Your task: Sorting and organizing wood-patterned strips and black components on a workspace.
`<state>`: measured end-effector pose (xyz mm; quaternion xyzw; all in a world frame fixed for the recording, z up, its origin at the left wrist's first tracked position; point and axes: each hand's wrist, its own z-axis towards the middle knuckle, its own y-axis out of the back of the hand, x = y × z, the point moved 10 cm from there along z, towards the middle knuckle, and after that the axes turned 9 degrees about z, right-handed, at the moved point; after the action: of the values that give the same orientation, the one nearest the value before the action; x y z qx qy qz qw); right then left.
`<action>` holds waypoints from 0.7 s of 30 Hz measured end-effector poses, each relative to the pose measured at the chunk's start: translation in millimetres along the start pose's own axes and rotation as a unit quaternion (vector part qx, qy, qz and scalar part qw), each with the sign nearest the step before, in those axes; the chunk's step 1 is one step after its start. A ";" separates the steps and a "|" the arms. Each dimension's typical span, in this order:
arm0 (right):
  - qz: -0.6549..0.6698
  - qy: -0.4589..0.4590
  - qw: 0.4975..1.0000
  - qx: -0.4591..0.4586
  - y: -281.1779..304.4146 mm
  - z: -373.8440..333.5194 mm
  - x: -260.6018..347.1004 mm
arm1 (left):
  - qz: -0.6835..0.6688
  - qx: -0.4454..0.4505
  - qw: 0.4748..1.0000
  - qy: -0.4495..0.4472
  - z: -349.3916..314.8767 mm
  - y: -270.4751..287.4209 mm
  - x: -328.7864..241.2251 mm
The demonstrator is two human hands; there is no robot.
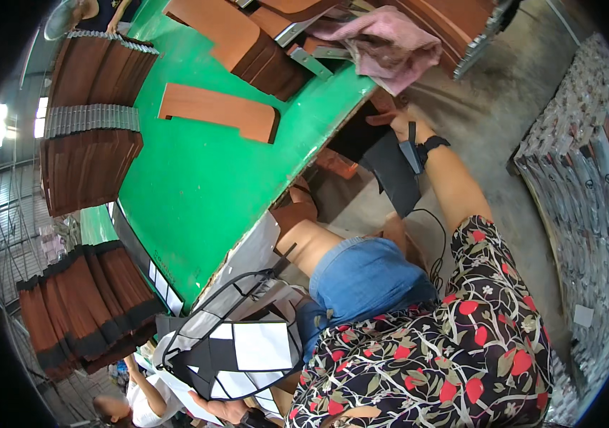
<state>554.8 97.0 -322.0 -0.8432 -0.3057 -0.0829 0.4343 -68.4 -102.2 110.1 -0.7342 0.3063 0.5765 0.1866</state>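
Dark sheet (pixel 392 171) hanging tilted below green table edge

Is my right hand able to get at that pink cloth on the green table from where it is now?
Probably yes: the right hand sits just below the table edge, the pink cloth overhangs close above it, nothing between.

The surface (pixel 205 178) wears a smooth green coat with a soft sheen. On it, at twelve o'clock, brown sheets (pixel 220 112) look like matt leather or board; which one cannot be told. A pink cloth (pixel 390 43) lies crumpled and soft at one o'clock. Near the right hand (pixel 398 121) a black sheet (pixel 393 175) looks matt and stiff. The floor (pixel 504 121) is rough grey concrete. The sleeve (pixel 490 299) is flowered fabric.
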 end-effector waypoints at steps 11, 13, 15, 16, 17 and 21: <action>-0.088 -0.067 0.990 0.089 14.9 -103.0 -48.9 | -0.074 0.064 0.995 0.017 -20.9 -45.5 18.3; -0.104 -0.071 0.989 0.072 19.6 -128.4 -54.9 | -0.108 0.061 0.992 0.030 -27.9 -54.1 18.7; -0.117 -0.071 0.989 0.063 33.4 -148.6 -59.3 | -0.146 0.037 0.987 0.057 -28.3 -55.1 29.2; -0.125 -0.072 0.988 0.061 48.5 -153.9 -63.8 | -0.152 0.045 0.986 0.050 -23.8 -54.8 31.4; -0.132 -0.074 0.987 0.060 63.3 -158.0 -69.0 | -0.161 0.047 0.984 0.055 -17.5 -51.0 36.4; -0.182 -0.086 0.979 0.009 71.6 -185.2 -69.1 | -0.146 0.090 0.985 0.007 10.0 -33.5 43.4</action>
<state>564.9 -109.9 -286.0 -0.7735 -0.4914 -0.0851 0.3911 -47.1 -81.2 63.0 -0.7551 0.2477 0.5082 0.3318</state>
